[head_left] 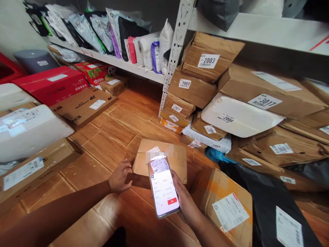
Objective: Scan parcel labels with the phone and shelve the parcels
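My right hand is wrapped around a smartphone, its lit screen facing me. At the top of that screen a label with a barcode shows in a camera picture; a red button sits lower down. Under and beyond the phone lies a cardboard box on the wooden floor, with a white label partly hidden by the phone. My left hand is beside the box's left edge, fingers apart and nothing in them. Whether its fingertips touch the cardboard I cannot tell.
Numbered cartons are stacked at right under a metal shelf. A taped box and a black package lie near my right arm. More parcels line the left. Upright mailing bags fill the back shelf.
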A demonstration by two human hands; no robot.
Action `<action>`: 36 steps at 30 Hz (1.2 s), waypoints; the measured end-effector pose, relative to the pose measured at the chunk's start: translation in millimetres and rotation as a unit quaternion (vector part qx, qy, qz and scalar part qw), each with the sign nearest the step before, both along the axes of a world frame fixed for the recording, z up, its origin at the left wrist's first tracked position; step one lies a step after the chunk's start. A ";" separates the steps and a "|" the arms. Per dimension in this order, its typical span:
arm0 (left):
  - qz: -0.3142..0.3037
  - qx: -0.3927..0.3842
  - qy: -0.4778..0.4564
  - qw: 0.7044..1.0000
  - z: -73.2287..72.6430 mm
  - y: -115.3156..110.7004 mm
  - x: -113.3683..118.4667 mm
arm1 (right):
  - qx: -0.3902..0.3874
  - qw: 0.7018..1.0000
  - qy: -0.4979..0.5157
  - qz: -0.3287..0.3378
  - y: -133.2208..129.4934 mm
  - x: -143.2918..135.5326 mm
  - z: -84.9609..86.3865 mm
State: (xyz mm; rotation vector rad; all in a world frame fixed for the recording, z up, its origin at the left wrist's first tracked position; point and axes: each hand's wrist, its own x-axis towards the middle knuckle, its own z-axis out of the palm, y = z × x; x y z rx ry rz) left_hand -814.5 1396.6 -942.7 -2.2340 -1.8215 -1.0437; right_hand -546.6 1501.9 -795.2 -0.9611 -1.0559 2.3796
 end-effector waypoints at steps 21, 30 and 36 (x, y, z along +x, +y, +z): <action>-0.223 -0.065 0.045 0.972 2.5 25.7 -27.7 | -0.041 0.995 0.092 0.021 -3.1 17.8 9.9; -0.231 -0.252 0.149 0.928 64.9 129.8 -74.5 | 0.066 0.994 0.080 0.039 -2.3 32.9 27.9; -0.255 -0.338 0.218 0.879 80.0 156.3 -48.0 | 0.027 0.996 0.075 0.029 -5.2 47.0 31.4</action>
